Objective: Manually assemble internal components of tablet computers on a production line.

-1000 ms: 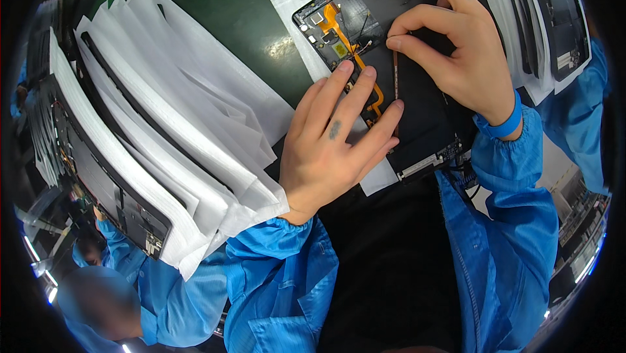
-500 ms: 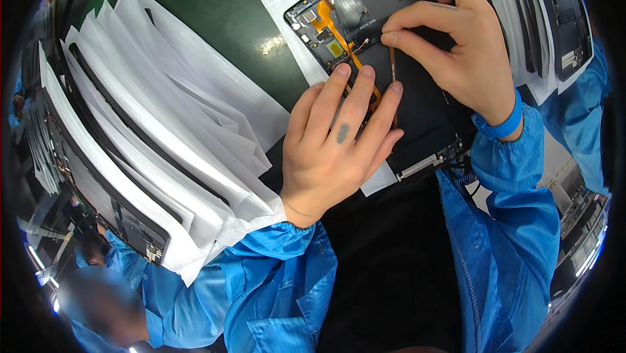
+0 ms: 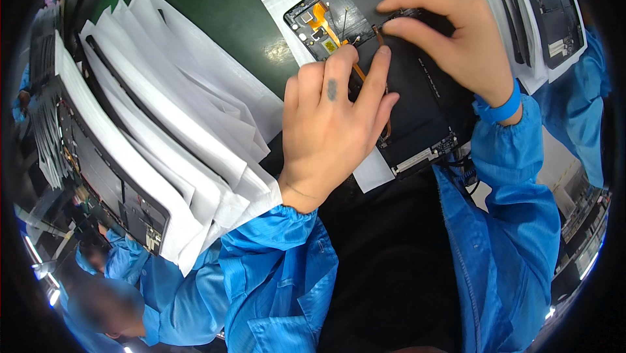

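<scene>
Fingers [image 3: 417,2] of the right hand [image 3: 469,40] are parted, a gap showing between thumb and index, with the thumb just beside the upper end of one thin brown strip [image 3: 380,40]; those of the left hand [image 3: 329,124] are unclenched, the index reaching along the strip and the middle finger bent down by one orange ribbon cable [image 3: 319,19], though how firmly they press I cannot tell. Both strip and cable lie on one dark device shell [image 3: 417,105], tilted across the view and cut off by its upper edge; the left hand hides part of each, the right hand part of the shell's far side. Under the shell lies one white sheet [image 3: 373,171], on a green surface [image 3: 241,20]. Two stacks of white sheets and dark panels flank it, the left stack [image 3: 195,98] and the right stack [image 3: 554,10], their layers too tight to count. One blue wristband [image 3: 499,111] circles the right wrist; at lower left are two blurred people [image 3: 104,304] in blue
</scene>
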`<state>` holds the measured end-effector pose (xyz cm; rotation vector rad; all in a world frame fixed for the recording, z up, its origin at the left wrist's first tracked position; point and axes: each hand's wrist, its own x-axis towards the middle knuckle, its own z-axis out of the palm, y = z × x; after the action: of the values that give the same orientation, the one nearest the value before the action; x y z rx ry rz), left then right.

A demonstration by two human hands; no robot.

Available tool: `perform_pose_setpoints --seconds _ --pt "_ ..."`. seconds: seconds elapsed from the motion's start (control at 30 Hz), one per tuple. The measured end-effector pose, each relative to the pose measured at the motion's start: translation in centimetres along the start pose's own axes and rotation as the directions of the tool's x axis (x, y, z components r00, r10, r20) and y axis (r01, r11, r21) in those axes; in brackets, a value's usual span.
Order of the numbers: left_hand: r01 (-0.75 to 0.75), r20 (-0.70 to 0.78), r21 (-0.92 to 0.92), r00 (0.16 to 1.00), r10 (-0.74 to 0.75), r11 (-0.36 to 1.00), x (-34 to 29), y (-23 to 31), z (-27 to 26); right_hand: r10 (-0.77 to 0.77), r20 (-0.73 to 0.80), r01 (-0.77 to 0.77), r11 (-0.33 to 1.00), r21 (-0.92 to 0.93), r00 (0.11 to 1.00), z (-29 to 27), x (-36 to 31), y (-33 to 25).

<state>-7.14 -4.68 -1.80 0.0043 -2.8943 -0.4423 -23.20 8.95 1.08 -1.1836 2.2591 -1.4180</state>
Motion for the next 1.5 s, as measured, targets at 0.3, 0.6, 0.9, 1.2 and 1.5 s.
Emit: perform_pose_setpoints --seconds 0.3,0.6,0.9,1.2,1.5 --pt "0.044 -0.137 -0.128 0.989 -0.061 0.991 0.4 0.0 -0.4 -0.275 0.002 0.263 0.919 -0.295 0.962 0.8 -1.0 3.5" --pt "0.332 0.433 -0.855 0.879 -0.199 -0.398 -3.8 4.4 -0.9 -0.43 -0.011 0.413 0.874 -0.254 0.903 0.1 -9.5 -3.0" --pt "0.289 0.339 -0.926 0.92 -0.196 -0.243 -4.5 4.6 -0.9 -0.352 -0.016 0.348 0.931 -0.112 0.936 0.0 -10.2 -2.5" --pt "0.291 0.256 -0.931 0.951 -0.173 0.222 -4.0 4.5 -2.1 -0.495 0.064 0.49 0.819 -0.297 0.866 -0.1 -10.3 -3.0" --pt "0.455 0.495 -0.867 0.829 -0.261 -0.202 -4.2 4.6 -1.9 -0.542 0.222 0.586 0.754 -0.297 0.811 -1.8 -9.6 -2.6"
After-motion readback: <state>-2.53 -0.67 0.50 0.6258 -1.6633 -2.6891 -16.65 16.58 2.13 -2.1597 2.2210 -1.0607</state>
